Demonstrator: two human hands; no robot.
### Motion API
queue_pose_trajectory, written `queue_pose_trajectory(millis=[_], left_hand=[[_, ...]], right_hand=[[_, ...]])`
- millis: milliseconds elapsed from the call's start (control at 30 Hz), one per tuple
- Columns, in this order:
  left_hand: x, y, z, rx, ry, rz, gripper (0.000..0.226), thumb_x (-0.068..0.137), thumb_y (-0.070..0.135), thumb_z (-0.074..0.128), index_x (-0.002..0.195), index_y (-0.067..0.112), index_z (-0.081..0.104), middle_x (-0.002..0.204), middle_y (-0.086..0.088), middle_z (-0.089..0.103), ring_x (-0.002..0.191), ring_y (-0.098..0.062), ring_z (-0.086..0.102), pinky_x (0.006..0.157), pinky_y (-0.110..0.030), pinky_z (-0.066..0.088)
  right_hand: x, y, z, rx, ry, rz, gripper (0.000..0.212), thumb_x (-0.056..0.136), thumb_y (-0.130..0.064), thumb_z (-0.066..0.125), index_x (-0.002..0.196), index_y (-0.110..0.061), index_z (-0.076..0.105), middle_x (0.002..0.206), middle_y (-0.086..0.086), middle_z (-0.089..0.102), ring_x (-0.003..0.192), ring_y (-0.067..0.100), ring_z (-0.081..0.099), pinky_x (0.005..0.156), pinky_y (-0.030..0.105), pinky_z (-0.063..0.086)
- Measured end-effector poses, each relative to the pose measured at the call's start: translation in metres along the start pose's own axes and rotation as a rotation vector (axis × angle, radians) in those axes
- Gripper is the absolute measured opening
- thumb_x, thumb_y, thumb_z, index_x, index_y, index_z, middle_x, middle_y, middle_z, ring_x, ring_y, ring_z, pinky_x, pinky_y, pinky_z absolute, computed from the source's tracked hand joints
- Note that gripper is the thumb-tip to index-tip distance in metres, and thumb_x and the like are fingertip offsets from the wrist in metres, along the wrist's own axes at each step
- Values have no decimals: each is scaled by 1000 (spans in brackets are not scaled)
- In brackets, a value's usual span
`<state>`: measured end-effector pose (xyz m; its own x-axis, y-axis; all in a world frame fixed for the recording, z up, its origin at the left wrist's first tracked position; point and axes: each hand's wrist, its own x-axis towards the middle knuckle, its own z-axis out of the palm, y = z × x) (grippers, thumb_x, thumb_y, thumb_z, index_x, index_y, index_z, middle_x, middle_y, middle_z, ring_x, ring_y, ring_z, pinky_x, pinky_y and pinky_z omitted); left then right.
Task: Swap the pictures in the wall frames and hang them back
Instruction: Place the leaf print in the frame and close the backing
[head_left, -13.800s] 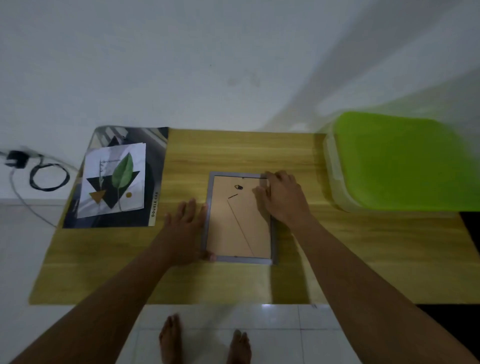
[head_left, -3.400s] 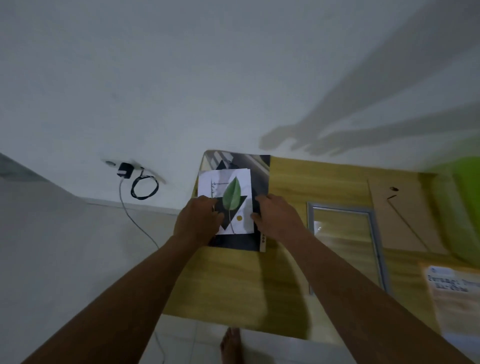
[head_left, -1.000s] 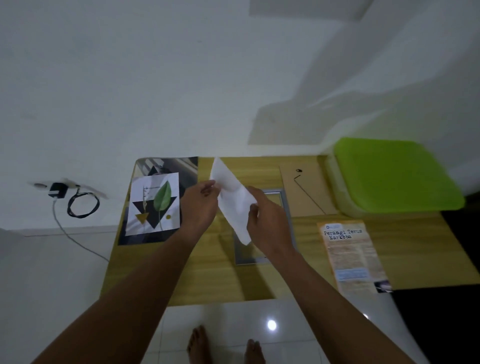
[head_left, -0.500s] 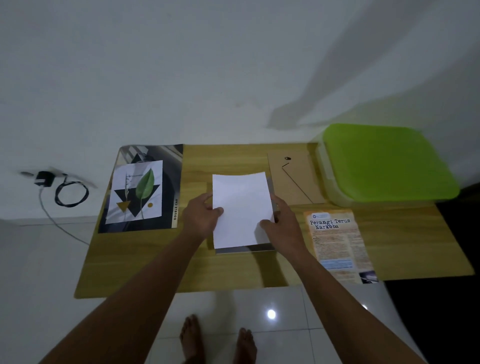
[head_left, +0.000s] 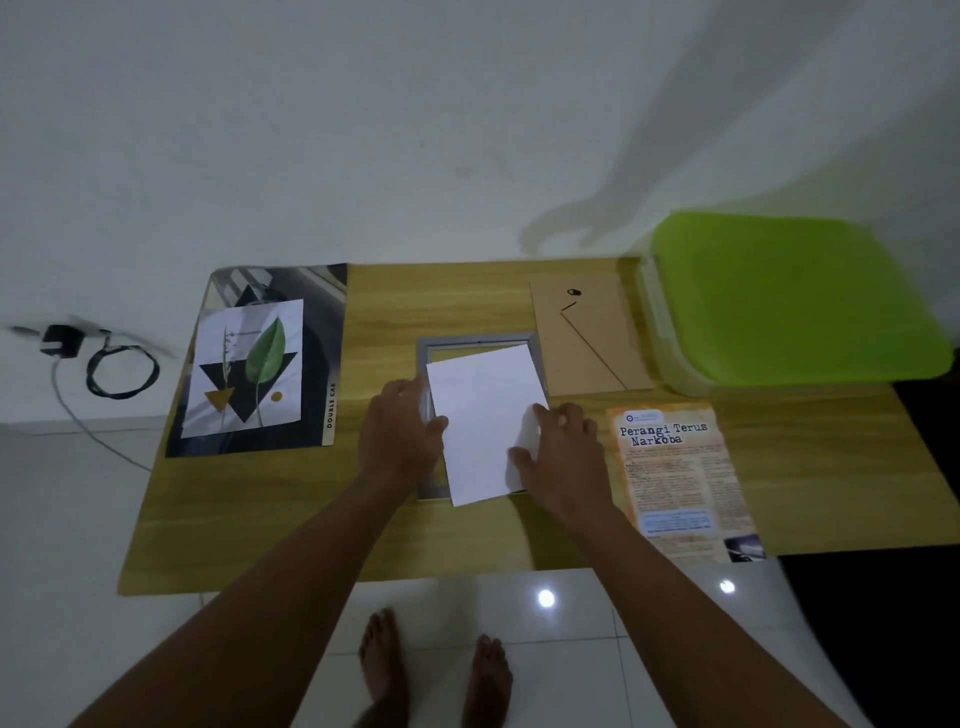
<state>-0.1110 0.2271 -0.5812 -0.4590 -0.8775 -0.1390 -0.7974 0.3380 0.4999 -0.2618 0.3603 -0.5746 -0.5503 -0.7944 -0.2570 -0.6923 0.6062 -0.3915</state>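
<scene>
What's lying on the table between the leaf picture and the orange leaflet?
In the head view, the grey frame, with a white sheet askew on it, held by the left hand and right hand.

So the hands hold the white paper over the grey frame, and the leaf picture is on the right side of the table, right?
No: the head view shows the leaf picture on the table's left side. The left hand and right hand do hold the white paper over the grey frame.

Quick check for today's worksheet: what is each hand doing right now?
Left hand: pinching the white sheet at its left edge.
Right hand: gripping the same sheet's right edge.
</scene>
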Motion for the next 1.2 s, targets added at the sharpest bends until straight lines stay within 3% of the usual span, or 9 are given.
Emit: queue_pose_trajectory(millis=[100, 167, 333, 467, 600, 867, 1000, 1100, 1200], left_hand=[[-1, -2, 1, 79, -165, 74, 78, 81, 45, 70, 146, 13, 40, 151, -10, 38, 135, -30, 40, 103, -44, 42], [-1, -4, 4, 146, -222, 96, 83, 82, 44, 71, 149, 13, 34, 158, -7, 25, 141, -27, 31, 108, -41, 37], [1, -7, 7, 201, -211, 114, 73, 88, 38, 66, 149, 17, 32, 160, -6, 19, 141, -26, 33, 107, -41, 39], [3, -11, 6, 268, -201, 170, 71, 90, 44, 61, 149, 18, 32, 160, -7, 21, 138, -27, 37, 105, -39, 41], [6, -13, 5, 340, -251, 182, 83, 85, 56, 62, 150, 19, 29, 160, -8, 18, 142, -27, 30, 109, -42, 38], [10, -11, 3, 434, -268, 211, 79, 90, 59, 51, 152, 19, 22, 161, -9, 14, 145, -29, 24, 112, -43, 33], [11, -15, -4, 362, -257, 217, 73, 95, 48, 49, 153, 15, 18, 161, -11, 14, 147, -28, 20, 116, -42, 27], [16, -28, -8, 355, -274, 250, 65, 99, 37, 42, 153, 11, 16, 161, -14, 12, 148, -30, 13, 117, -48, 25], [22, -38, -7, 415, -369, 248, 64, 101, 32, 36, 154, 9, 8, 162, -13, 3, 150, -29, 4, 117, -50, 24]], right_hand=[[5, 7, 3, -161, -82, -169, 63, 96, -46, 50, 150, -23, 28, 161, 6, 12, 145, 33, 15, 112, 50, 27], [8, 11, 6, -223, -133, -239, 63, 97, -49, 45, 152, -25, 25, 164, 5, 8, 149, 31, 4, 117, 53, 16], [14, 13, 9, -218, -54, -298, 60, 93, -58, 47, 143, -25, 40, 154, 8, 30, 145, 30, 16, 115, 49, 16], [22, 13, 18, -208, -94, -318, 66, 96, -60, 40, 150, -24, 30, 163, 7, 15, 152, 26, 3, 120, 52, 11], [29, 14, 19, -196, -95, -322, 72, 96, -62, 39, 153, -21, 24, 163, 7, 16, 152, 25, 6, 119, 54, 13], [40, 24, 18, -185, -106, -330, 76, 95, -65, 36, 154, -21, 21, 164, 9, 10, 152, 24, 1, 120, 53, 13], [44, 22, 15, -157, -13, -364, 73, 92, -68, 39, 146, -19, 39, 156, 11, 32, 146, 28, 23, 114, 49, 26], [67, 27, 3, -118, 116, -334, 63, 95, -57, 45, 138, -11, 47, 144, 14, 46, 136, 32, 39, 110, 45, 35], [103, 38, -18, -142, 151, -136, 61, 97, -40, 51, 144, -4, 36, 153, 21, 33, 143, 35, 28, 112, 51, 32]])
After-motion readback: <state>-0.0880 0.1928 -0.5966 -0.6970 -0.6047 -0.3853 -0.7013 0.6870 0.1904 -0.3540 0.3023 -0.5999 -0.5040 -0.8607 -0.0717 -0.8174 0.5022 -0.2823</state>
